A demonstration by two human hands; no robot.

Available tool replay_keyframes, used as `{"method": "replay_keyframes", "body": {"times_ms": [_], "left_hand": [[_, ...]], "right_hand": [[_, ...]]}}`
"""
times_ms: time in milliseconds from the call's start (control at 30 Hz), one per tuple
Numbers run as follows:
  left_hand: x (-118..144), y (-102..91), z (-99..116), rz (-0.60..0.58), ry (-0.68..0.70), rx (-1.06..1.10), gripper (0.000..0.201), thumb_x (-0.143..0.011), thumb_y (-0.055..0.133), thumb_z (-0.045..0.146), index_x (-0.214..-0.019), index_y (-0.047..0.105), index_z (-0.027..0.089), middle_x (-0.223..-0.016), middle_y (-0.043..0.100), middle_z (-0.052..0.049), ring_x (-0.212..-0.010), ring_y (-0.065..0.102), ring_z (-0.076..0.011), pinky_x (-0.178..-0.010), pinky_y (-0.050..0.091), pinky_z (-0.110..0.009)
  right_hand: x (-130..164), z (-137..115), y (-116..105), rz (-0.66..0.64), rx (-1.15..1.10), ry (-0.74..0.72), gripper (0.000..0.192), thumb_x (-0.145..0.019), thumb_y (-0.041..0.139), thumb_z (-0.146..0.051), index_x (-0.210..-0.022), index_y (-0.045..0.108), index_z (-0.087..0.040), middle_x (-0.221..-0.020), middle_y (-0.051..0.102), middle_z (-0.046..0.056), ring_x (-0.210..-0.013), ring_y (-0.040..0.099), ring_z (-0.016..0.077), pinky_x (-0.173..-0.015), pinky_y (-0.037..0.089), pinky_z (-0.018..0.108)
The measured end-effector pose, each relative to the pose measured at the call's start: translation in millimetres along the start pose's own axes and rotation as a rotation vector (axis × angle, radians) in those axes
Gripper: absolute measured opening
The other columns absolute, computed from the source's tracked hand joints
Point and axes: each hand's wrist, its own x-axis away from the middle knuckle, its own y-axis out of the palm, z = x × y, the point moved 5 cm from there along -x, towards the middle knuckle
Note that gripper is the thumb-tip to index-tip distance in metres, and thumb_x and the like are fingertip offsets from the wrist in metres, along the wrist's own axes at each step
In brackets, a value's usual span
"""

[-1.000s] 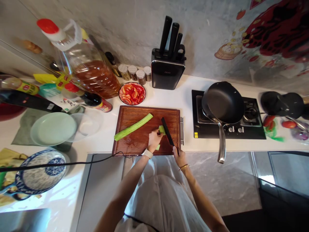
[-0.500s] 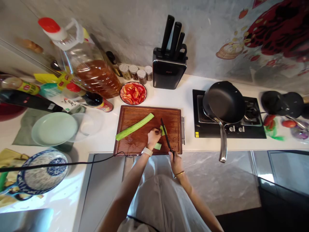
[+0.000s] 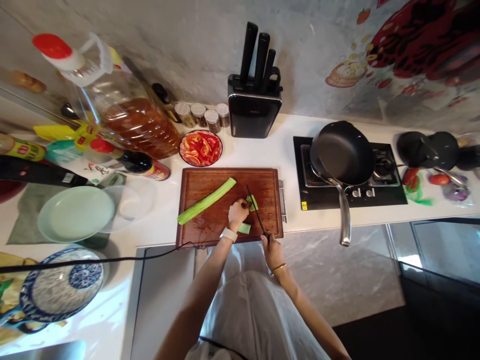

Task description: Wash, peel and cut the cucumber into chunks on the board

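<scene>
- The left hand (image 3: 237, 212) pinches a short cucumber piece (image 3: 252, 202) against the wooden cutting board (image 3: 221, 227), near the board's right edge.
- The right hand (image 3: 272, 249) is closed around the handle of a black knife (image 3: 256, 214), its blade touching that piece.
- A long peeled cucumber half (image 3: 206, 201) lies diagonally towards the board's left edge.
- A bowl of sliced red pepper (image 3: 200, 148) stands just beyond the board's far edge on the worktop (image 3: 288, 150).

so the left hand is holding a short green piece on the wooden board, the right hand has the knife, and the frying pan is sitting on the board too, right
Not quite: the frying pan sits on the stove, right of the wooden board, as the head view shows. The left hand does hold the short green piece, and the right hand has the knife.
</scene>
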Motion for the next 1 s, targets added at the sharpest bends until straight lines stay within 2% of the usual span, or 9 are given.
{"method": "replay_keyframes", "body": {"times_ms": [300,733,900,1000], "left_hand": [[5,-6.5,10,-0.031,-0.014,-0.099,0.015,-0.084,0.057,0.030,-0.096,0.066,0.025,-0.086,0.074,-0.007,-0.093,0.069,-0.0234,-0.076,0.049,-0.027],[4,-8.6,14,-0.078,-0.020,-0.171,0.022,-0.085,0.054,0.028,-0.104,0.065,0.026,-0.098,0.073,-0.010,-0.096,0.068,-0.0256,-0.077,0.049,-0.030],[6,-8.5,13,-0.067,-0.029,-0.170,0.020,-0.086,0.052,0.031,-0.099,0.065,0.026,-0.094,0.073,-0.010,-0.094,0.069,-0.0253,-0.075,0.049,-0.030],[6,-8.6,14,-0.053,-0.016,-0.160,0.018,-0.086,0.052,0.029,-0.097,0.065,0.025,-0.093,0.073,-0.010,-0.094,0.068,-0.0253,-0.076,0.049,-0.029]], "right_hand": [[-2,-5,-3,0.001,0.013,0.044,0.035,-0.099,0.034,-0.040,-0.094,0.057,-0.014,-0.074,0.071,0.014,-0.063,0.068,0.0237,-0.052,0.032,0.027],[-9,-12,-2,-0.022,0.047,0.048,0.036,-0.099,0.033,-0.039,-0.094,0.057,-0.012,-0.077,0.071,0.018,-0.067,0.068,0.0248,-0.054,0.037,0.029],[-19,-9,10,-0.047,0.041,0.066,0.036,-0.099,0.033,-0.039,-0.093,0.057,-0.012,-0.077,0.071,0.018,-0.066,0.069,0.0247,-0.052,0.037,0.028],[-26,-5,19,-0.014,0.016,0.056,0.039,-0.098,0.033,-0.041,-0.095,0.058,-0.011,-0.077,0.070,0.017,-0.064,0.068,0.0242,-0.053,0.037,0.028]]}}
